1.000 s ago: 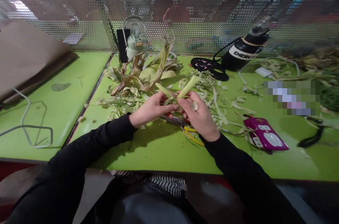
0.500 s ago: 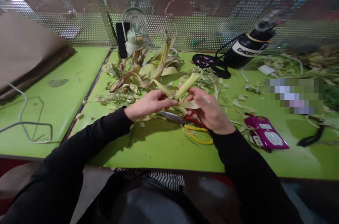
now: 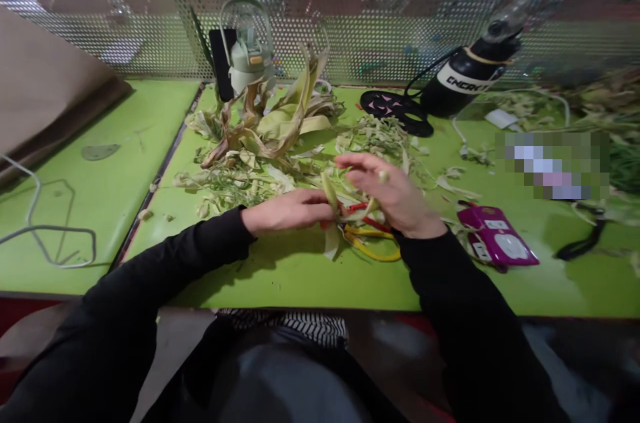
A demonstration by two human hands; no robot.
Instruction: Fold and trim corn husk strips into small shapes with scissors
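Note:
My left hand (image 3: 295, 211) is closed on pale green corn husk strips (image 3: 330, 191), pinched between thumb and fingers. One strip stands up from the grip and another end hangs below it. To the right and slightly higher, my right hand (image 3: 397, 193) has its fingers spread, somewhat blurred. A husk strip runs from the left hand toward the right palm; whether it touches is hidden. Under the hands lie scissors (image 3: 373, 251) with yellow and red handles, their blades covered by the left hand and husk.
Dry corn husks (image 3: 280, 126) and shredded scraps (image 3: 375, 140) lie behind my hands. Farther back stand a pale green bottle (image 3: 247, 63), a phone (image 3: 223, 66) and a tilted black bottle (image 3: 463, 86). A purple case (image 3: 500, 236) lies right; brown paper (image 3: 50, 83) is left.
My right hand has let go of the upright husk piece and its fingers have spread. The strips in my left hand have dropped lower and turned. The view has shifted slightly.

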